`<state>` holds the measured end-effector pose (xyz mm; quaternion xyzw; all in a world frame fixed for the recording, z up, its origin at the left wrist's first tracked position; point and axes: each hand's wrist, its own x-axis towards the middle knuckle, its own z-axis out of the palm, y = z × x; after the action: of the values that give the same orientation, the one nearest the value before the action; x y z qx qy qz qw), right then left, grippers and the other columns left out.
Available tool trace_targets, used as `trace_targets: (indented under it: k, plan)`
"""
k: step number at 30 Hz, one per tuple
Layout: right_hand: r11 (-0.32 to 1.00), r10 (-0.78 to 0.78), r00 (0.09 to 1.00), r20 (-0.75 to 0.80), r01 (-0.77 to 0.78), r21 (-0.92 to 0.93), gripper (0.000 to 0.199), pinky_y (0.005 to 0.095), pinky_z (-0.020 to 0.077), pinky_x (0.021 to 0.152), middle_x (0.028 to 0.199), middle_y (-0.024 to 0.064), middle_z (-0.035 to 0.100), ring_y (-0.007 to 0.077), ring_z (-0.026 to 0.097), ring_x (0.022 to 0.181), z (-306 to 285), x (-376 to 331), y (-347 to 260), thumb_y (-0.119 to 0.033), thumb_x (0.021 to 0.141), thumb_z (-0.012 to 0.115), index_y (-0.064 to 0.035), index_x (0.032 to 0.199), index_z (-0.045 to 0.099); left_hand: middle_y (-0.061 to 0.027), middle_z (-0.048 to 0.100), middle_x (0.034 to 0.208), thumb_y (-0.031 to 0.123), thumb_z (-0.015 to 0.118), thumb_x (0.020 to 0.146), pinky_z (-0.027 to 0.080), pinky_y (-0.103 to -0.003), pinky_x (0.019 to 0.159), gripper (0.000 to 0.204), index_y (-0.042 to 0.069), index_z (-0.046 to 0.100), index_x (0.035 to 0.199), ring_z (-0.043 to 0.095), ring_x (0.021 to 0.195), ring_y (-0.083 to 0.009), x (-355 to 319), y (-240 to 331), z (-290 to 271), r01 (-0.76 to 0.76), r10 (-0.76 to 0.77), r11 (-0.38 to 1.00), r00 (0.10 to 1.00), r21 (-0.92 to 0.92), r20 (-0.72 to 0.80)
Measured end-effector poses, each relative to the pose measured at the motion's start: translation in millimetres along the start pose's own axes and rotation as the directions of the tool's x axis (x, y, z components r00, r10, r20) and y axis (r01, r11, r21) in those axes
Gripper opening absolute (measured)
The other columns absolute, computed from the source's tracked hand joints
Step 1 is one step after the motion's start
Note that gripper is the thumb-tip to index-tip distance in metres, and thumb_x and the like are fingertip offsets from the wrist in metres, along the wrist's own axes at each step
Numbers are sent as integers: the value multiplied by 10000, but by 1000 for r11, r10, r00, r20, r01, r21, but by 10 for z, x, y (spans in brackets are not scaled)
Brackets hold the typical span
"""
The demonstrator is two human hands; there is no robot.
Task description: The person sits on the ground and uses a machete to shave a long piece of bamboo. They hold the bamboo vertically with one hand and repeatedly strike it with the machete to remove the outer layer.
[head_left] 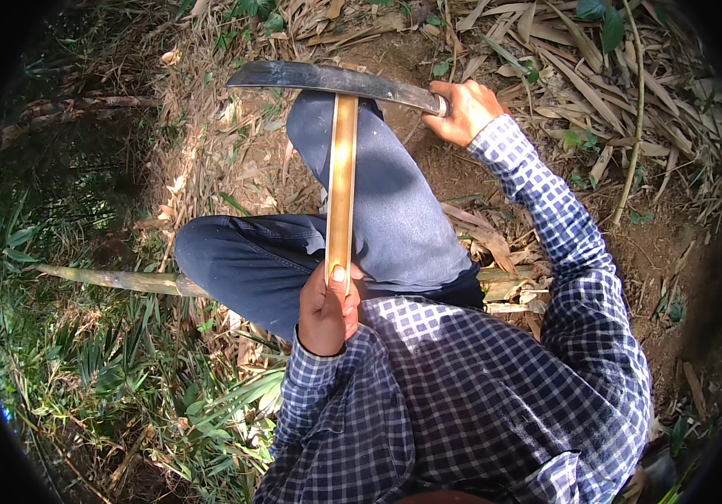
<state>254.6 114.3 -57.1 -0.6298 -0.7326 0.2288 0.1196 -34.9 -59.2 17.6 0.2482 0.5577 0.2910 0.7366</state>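
The blade [294, 75] is scuffed metal, the bamboo strip [342, 185] glossy.

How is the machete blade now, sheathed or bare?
Bare: the machete blade shows dark metal along its length, with no sheath, crossing the bamboo strip near its far end; the right hand holds the machete.

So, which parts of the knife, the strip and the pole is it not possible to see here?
Bamboo strip, head view: its near end is hidden by the left hand.
Same strip, head view: a stretch is covered by the curved knife; whether the two touch, I cannot tell.
Knife, head view: its grip end is covered by the right hand.
Pole, head view: its right-hand continuation is hidden behind the bent left leg.
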Motion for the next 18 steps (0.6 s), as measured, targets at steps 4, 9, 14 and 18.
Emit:
trace_targets:
  k: [4,9,14,18]
  plan:
    - [996,-86,984,158,89,-10,375,448,578,637,609,172,645,355,679,613,-29,-155,-201,-299,739,663,-47,1016,685,24,399,585,290,389,1068,265,-210,362,300,26,528,1033,304,409,-28,0,-4,-29,-9,9,1000,1000,14,4]
    - [990,137,990,18,-136,-29,420,405,574,589,604,138,654,244,658,542,-32,177,157,-307,802,633,-2,1086,685,27,403,587,302,397,1066,271,-210,364,307,25,528,1038,307,413,-28,-8,7,-32,3,-3,1000,1000,3,11]
    - [951,276,961,26,-277,139,486,426,572,742,742,194,698,323,707,699,-100,-84,166,-356,757,671,-39,1125,688,37,390,581,313,406,1062,256,-208,346,304,35,526,1039,304,389,-28,7,-20,-52,-3,3,1000,1000,-21,14]
    - [981,-45,998,-32,51,186,289,411,517,547,605,168,618,356,636,548,-44,-613,-304,-325,740,697,-67,864,657,42,413,606,312,408,1064,261,-201,374,300,44,542,1041,319,434,-24,126,87,6,36,-34,996,999,-77,20]
